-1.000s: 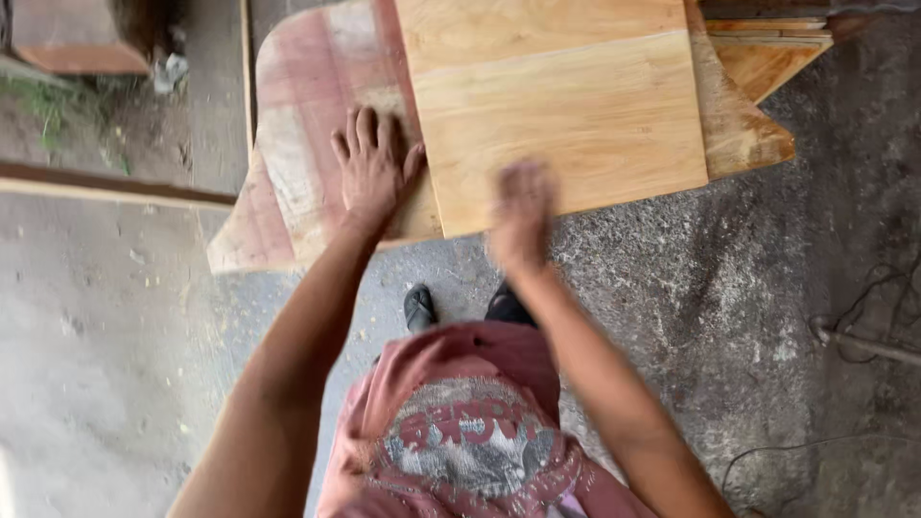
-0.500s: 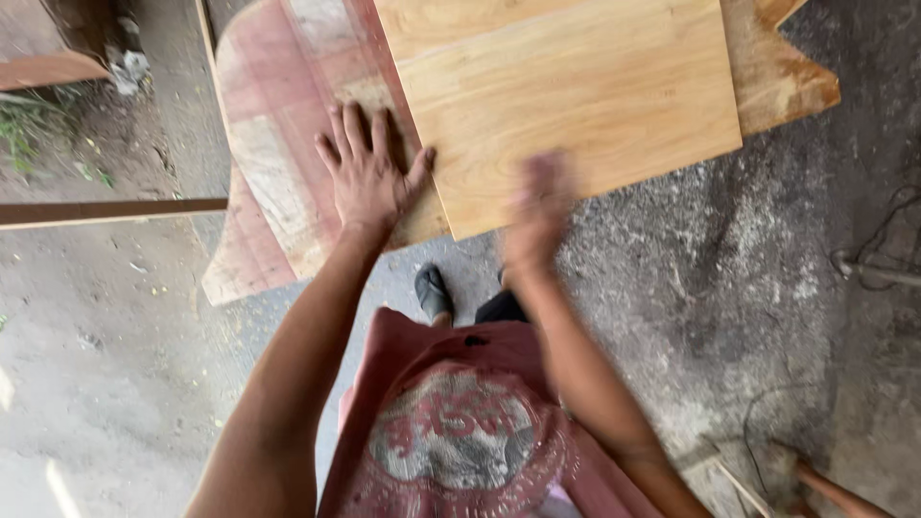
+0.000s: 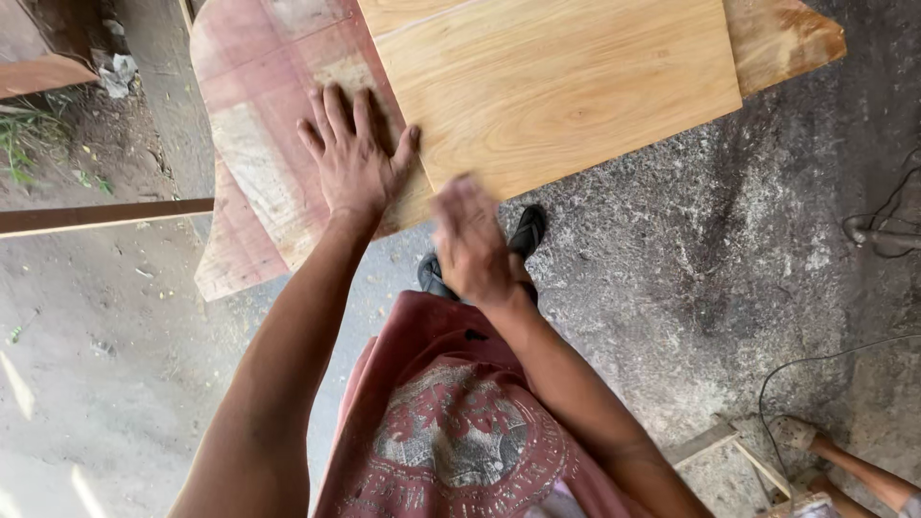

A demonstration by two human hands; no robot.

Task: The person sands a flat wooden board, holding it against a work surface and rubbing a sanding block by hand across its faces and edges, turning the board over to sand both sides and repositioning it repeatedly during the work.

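Left hand [image 3: 357,158] lies spread flat on the reddish board [image 3: 259,125]; right hand [image 3: 472,245], blurred, grip unclear, nears the pale panel's [image 3: 556,86] near edge. Risk: splinters, panel sliding off.

A faded reddish-pink shirt [image 3: 451,432] is worn, printed on the front with a round, pale grey design [image 3: 460,441] that is cracked and worn in places. The sleeves cannot be seen, and both forearms are left bare down to the wrists. No watch, ring or glove is seen on the left hand [image 3: 355,158]; the right hand [image 3: 470,245] is blurred. A dark sandal [image 3: 526,233] is worn on one foot.
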